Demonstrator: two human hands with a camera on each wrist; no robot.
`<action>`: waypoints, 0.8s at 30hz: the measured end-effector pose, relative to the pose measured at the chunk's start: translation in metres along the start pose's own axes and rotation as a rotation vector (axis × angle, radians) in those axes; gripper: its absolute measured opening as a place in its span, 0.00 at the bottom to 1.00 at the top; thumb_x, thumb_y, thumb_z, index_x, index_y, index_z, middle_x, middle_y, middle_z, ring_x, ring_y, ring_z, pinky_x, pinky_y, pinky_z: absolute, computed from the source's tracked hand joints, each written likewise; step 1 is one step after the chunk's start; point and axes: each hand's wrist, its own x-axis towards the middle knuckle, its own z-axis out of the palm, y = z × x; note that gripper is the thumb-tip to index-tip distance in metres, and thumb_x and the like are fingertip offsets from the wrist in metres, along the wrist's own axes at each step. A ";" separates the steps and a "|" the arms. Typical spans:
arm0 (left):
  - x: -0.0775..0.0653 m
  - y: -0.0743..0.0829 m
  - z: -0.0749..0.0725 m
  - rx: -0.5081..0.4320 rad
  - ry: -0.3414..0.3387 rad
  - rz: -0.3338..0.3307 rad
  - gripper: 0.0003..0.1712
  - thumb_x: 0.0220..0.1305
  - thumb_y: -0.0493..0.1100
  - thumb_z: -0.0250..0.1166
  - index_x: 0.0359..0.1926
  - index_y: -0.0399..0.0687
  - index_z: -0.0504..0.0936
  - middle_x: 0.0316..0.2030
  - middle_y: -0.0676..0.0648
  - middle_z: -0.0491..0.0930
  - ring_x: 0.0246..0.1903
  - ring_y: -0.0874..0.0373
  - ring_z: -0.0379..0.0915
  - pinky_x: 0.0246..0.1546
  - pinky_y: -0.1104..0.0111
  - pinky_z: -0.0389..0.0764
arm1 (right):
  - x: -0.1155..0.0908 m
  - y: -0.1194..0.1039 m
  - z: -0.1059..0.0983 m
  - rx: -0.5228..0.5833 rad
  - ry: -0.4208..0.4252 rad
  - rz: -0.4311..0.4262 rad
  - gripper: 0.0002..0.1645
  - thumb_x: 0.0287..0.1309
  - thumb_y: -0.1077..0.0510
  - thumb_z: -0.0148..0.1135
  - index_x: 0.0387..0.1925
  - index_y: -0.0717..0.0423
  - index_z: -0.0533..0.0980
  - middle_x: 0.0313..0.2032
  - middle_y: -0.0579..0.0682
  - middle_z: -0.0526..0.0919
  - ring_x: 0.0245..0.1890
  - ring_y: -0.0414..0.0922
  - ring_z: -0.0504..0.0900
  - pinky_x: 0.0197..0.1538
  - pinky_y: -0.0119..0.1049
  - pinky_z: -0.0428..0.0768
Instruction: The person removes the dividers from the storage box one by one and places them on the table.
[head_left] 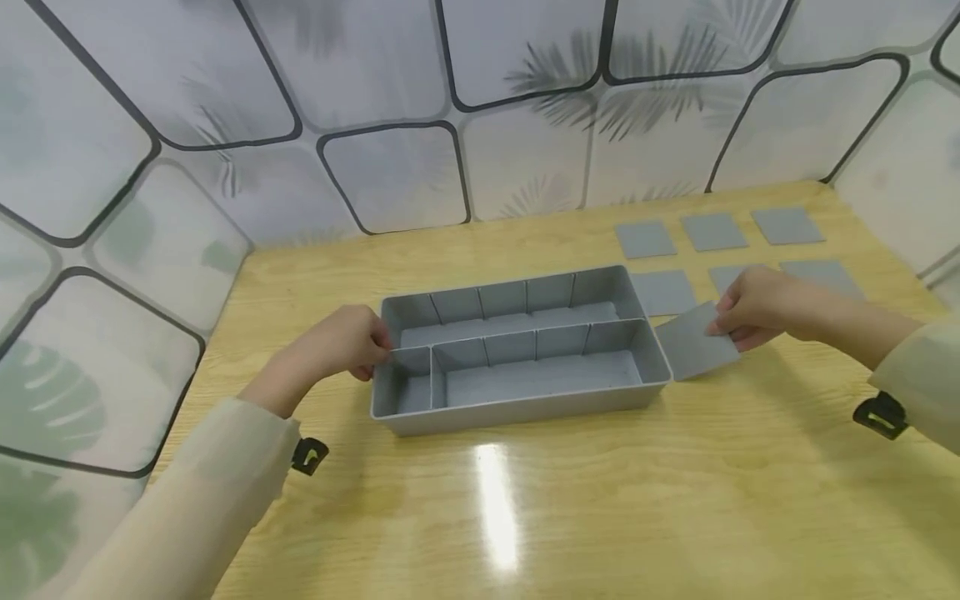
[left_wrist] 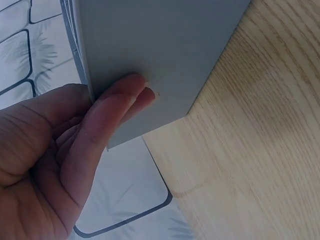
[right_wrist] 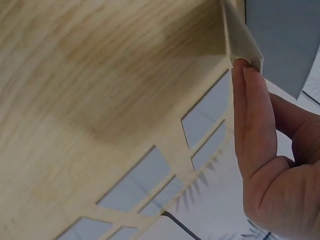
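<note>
A grey compartment box [head_left: 517, 410] stands on the table. A lengthwise wall splits it in two, and one short divider [head_left: 431, 379] crosses the front half near its left end. My left hand [head_left: 333, 346] grips the rim of the box's left end; in the left wrist view its fingertips [left_wrist: 131, 86] lie against the outer wall. Beside the right end, my right hand [head_left: 765, 308] pinches a flat grey divider panel [head_left: 686, 346] by its right edge, held tilted. From the right wrist view, the same panel [right_wrist: 242, 37] shows nearly edge-on between thumb and fingers.
Several more grey panels [head_left: 714, 232] lie flat in two rows at the table's back right, some partly behind my right hand and the held panel. A patterned curtain [head_left: 525, 158] borders the wooden table [head_left: 600, 500] at the back and sides.
</note>
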 end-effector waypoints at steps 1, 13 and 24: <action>0.000 0.000 -0.001 -0.003 0.001 0.003 0.09 0.54 0.31 0.56 0.36 0.31 0.78 0.33 0.37 0.79 0.21 0.56 0.76 0.24 0.67 0.81 | 0.002 0.002 0.002 0.008 0.002 0.003 0.18 0.50 0.61 0.60 0.36 0.75 0.69 0.25 0.51 0.80 0.24 0.46 0.79 0.30 0.39 0.82; 0.000 -0.004 -0.003 -0.005 -0.015 0.007 0.08 0.57 0.33 0.54 0.35 0.34 0.79 0.32 0.40 0.79 0.22 0.57 0.75 0.26 0.67 0.81 | 0.012 0.020 0.008 -0.051 -0.172 0.121 0.15 0.52 0.54 0.60 0.28 0.65 0.75 0.16 0.48 0.75 0.18 0.42 0.78 0.28 0.38 0.82; 0.003 -0.005 -0.002 -0.013 -0.020 0.018 0.08 0.57 0.33 0.54 0.34 0.33 0.79 0.31 0.40 0.79 0.21 0.57 0.76 0.25 0.67 0.81 | 0.019 0.026 0.009 -0.054 -0.222 0.146 0.19 0.50 0.51 0.61 0.17 0.63 0.72 0.12 0.47 0.75 0.16 0.42 0.77 0.25 0.36 0.81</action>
